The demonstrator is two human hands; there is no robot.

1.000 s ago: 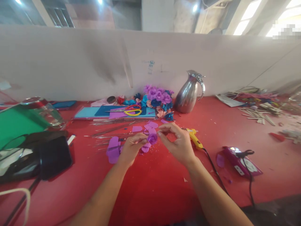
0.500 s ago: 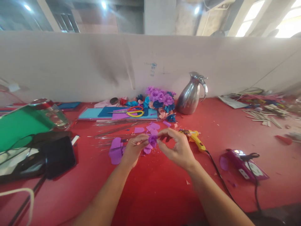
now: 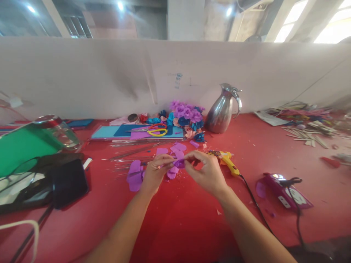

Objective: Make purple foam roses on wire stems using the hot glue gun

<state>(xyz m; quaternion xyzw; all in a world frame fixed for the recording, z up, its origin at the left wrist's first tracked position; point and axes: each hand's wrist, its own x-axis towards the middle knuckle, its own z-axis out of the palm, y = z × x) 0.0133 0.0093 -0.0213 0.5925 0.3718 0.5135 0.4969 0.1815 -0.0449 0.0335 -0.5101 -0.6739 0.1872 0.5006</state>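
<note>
One pale partition (image 3: 233,73) stood behind the red table (image 3: 181,223), over which our left hand (image 3: 155,171) and right hand (image 3: 210,170) held a purple paper flower (image 3: 180,164) between them, thumb and fingers of each pinched together on its opposite edges. We judged the flower light, soft, hardly slippery and easily creased, best gripped lightly at its base, with minimal pressure on the petal edges. We found no readable brand or label; the small blue characters (image 3: 178,80) on the partition were too blurred for us to read.
</note>
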